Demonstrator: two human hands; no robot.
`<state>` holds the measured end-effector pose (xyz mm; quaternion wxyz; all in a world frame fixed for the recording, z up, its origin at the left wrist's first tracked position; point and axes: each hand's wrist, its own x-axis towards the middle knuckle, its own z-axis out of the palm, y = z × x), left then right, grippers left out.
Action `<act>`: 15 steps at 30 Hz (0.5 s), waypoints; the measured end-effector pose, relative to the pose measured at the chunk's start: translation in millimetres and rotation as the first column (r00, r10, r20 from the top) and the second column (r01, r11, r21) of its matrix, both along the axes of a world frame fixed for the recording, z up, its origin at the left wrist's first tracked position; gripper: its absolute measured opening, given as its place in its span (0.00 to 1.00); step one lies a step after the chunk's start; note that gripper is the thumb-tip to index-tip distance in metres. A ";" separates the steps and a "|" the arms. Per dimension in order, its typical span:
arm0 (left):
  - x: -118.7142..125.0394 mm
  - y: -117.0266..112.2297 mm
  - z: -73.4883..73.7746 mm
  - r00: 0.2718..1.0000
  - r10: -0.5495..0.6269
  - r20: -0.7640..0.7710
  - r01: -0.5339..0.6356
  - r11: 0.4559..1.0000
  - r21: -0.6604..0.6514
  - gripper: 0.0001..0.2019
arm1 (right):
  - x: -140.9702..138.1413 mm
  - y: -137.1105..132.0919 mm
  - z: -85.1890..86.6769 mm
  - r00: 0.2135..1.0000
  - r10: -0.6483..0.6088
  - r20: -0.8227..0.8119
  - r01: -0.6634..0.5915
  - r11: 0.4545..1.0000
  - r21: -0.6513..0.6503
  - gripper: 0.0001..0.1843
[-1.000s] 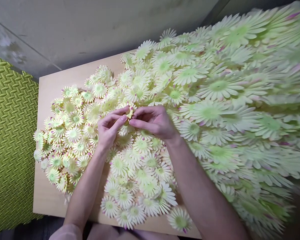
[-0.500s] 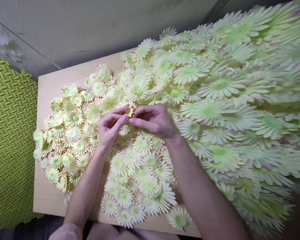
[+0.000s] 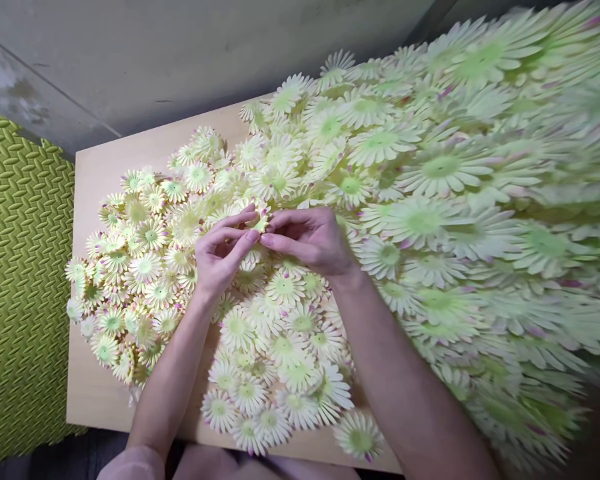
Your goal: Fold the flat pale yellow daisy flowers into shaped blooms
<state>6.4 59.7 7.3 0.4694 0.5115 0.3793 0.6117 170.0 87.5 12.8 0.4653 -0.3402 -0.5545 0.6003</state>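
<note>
Between my fingertips is a small pale yellow-green artificial flower (image 3: pixel 261 221) with purple-tipped petals. My left hand (image 3: pixel 224 252) pinches it from the left, thumb below and fingers above. From the right, my right hand (image 3: pixel 311 241) grips its edge with thumb and fingers closed. The two thumb tips almost meet, and part of the flower is hidden by the fingers. Under and around both hands lie many loose flower heads, cream-petaled with green centers. A pile of smaller flower heads (image 3: pixel 150 237) lies left of my left hand; larger ones (image 3: pixel 380 141) spread beyond my right hand.
The flowers lie on a light wooden table (image 3: pixel 97 393), whose front edge is close to my body. A green woven-textured foam mat (image 3: pixel 25 287) stands at the left. Behind the table rises a grey wall (image 3: pixel 180 53). One flower (image 3: pixel 359 437) sits near the front edge.
Both hands stay in nearly the same place, still pinching the flower. Only slight finger movement shows, and the flower's petals are turned a little differently.
</note>
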 end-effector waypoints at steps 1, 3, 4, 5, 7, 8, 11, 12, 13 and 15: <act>0.0 -0.1 0.0 1.000 0.001 -0.004 -0.001 1.000 -0.002 0.02 | 0.0 0.1 0.1 1.000 0.001 0.002 -0.001 1.000 0.001 0.06; -0.1 0.0 0.0 1.000 0.003 -0.009 -0.003 1.000 0.001 0.02 | -0.1 0.1 0.5 1.000 -0.005 0.002 0.005 1.000 0.003 0.06; -0.1 0.1 -0.1 1.000 0.003 -0.010 -0.003 1.000 0.010 0.01 | -0.2 0.0 0.8 1.000 -0.009 0.001 0.009 1.000 0.006 0.06; -0.1 0.3 -0.3 1.000 0.004 -0.014 -0.003 1.000 0.022 0.01 | -0.3 -0.2 1.0 1.000 -0.015 0.000 0.015 1.000 0.012 0.05; 0.1 0.6 -0.7 0.999 0.015 -0.029 -0.014 0.999 0.047 0.01 | -0.7 -0.5 1.5 0.999 -0.033 0.004 0.033 0.999 0.027 0.05; 0.3 0.7 -0.9 0.999 0.027 -0.040 -0.024 0.998 0.055 0.01 | -0.9 -0.6 1.8 0.999 -0.043 0.009 0.043 0.998 0.035 0.05; 1.3 1.0 -0.9 0.996 0.058 -0.067 -0.054 0.997 0.061 0.01 | -1.6 -0.7 2.6 0.996 -0.087 0.028 0.086 0.995 0.050 0.05; 1.6 1.1 -0.7 0.996 0.063 -0.071 -0.059 0.996 0.061 0.00 | -1.7 -0.7 2.8 0.994 -0.099 0.034 0.097 0.994 0.051 0.05; 1.9 1.1 -0.5 0.995 0.064 -0.072 -0.060 0.996 0.060 0.00 | -1.6 -0.6 2.8 0.993 -0.110 0.041 0.107 0.993 0.052 0.05; 2.5 1.0 -0.1 0.996 0.064 -0.068 -0.061 0.997 0.052 0.02 | -1.2 -0.4 2.5 0.991 -0.120 0.054 0.117 0.992 0.057 0.05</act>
